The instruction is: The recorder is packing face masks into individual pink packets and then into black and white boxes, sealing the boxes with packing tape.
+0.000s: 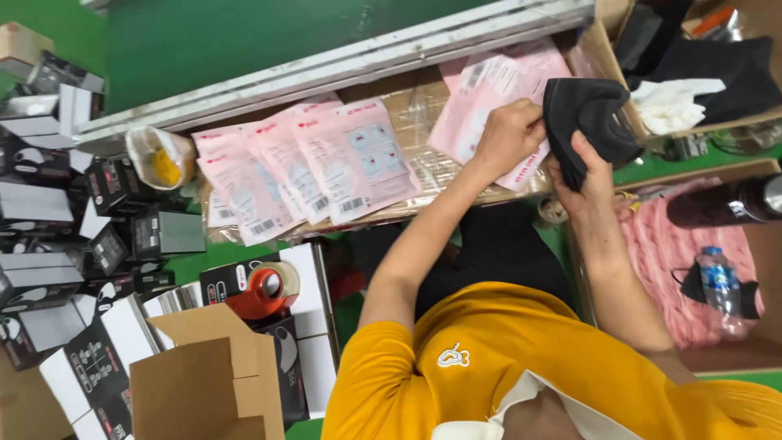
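Note:
Both my hands hold a black folded fabric mask (588, 112) over a cardboard-covered work surface (423, 106). My left hand (509, 134) pinches the mask's left edge. From below, my right hand (590, 178) grips the same mask, thumb up against the fabric. A pink printed packet (489, 85) lies flat right under my left hand. Several more pink packets (326, 163) overlap in a row to the left of it.
A red tape dispenser (262, 289) sits on black and white boxes (49, 244) stacked at the left, near an open cardboard box (204, 383). At the right, a box of pink packets (668, 277) holds a water bottle (717, 277). White cloth (672, 106) lies on black fabric behind.

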